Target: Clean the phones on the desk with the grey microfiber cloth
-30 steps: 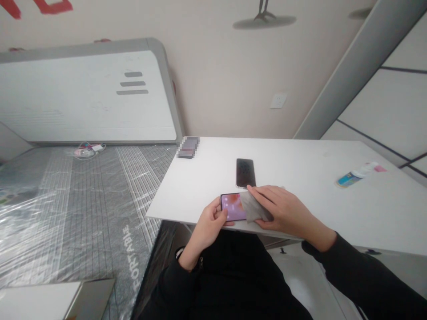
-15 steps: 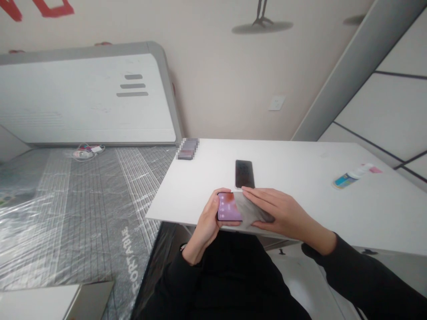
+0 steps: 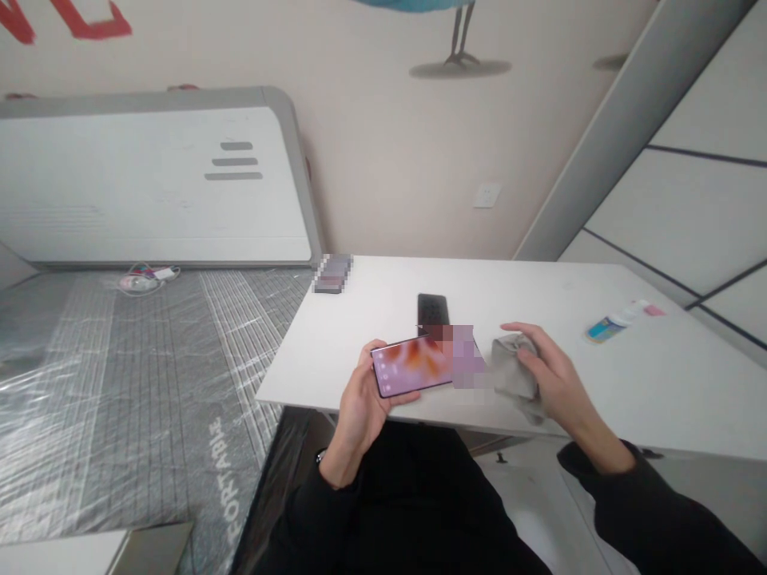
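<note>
In the head view, my left hand (image 3: 364, 395) grips a smartphone (image 3: 407, 367) by its left end, above the table's near edge. Its lit screen faces up, with a purple and orange picture; a pixelated patch covers the right end. Just right of the phone, my right hand (image 3: 548, 375) is closed on a crumpled grey cloth (image 3: 512, 367), apart from the screen. Behind the held phone a second, dark phone (image 3: 432, 310) lies on the white table (image 3: 383, 295), its near end partly covered.
A white spray bottle with a blue label (image 3: 608, 327) lies on its side at the table's right. A pixelated dark object (image 3: 333, 274) sits at the back left corner. Plastic-covered flooring (image 3: 149, 383) extends to the left, with a cable bundle (image 3: 147, 278) by the white board.
My right hand has lifted the cloth off the phone and moved right. More of the lit screen now shows, and the phone is slightly tilted. The whole view has shifted a little.
</note>
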`<action>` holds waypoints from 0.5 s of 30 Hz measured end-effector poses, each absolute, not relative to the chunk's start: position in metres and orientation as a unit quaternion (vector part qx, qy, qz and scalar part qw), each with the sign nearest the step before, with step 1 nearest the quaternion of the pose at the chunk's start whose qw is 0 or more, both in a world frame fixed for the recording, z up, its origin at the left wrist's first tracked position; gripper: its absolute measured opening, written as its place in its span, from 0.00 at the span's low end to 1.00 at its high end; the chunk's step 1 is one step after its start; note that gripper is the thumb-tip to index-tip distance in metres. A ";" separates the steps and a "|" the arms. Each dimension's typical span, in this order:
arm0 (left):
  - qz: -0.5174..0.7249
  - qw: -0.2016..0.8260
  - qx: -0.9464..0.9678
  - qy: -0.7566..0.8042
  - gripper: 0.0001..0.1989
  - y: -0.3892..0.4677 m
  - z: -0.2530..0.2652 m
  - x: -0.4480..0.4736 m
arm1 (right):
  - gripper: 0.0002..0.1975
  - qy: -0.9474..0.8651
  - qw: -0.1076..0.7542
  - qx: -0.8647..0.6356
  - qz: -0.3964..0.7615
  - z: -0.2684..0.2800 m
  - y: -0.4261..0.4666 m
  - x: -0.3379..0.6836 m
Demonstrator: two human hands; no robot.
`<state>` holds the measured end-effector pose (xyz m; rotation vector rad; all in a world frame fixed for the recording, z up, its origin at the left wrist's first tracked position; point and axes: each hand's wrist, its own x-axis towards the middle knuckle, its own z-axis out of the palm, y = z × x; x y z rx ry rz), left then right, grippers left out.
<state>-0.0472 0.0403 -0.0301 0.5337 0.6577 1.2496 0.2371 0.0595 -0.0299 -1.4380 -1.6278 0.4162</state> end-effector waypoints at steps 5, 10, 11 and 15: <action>0.582 0.705 0.242 0.323 0.26 0.038 -0.032 -0.046 | 0.28 -0.660 0.387 -0.544 0.344 -0.040 0.042 0.218; 0.582 0.690 0.264 0.339 0.32 0.032 -0.032 -0.038 | 0.33 -0.597 0.403 -0.489 0.491 -0.051 0.034 0.182; 0.580 0.698 0.257 0.331 0.32 0.031 -0.031 -0.036 | 0.33 -0.585 0.424 -0.481 0.496 -0.054 0.036 0.178; 0.579 0.726 0.213 0.305 0.32 0.023 -0.028 -0.030 | 0.36 -0.524 0.518 -0.476 0.480 -0.068 0.045 0.172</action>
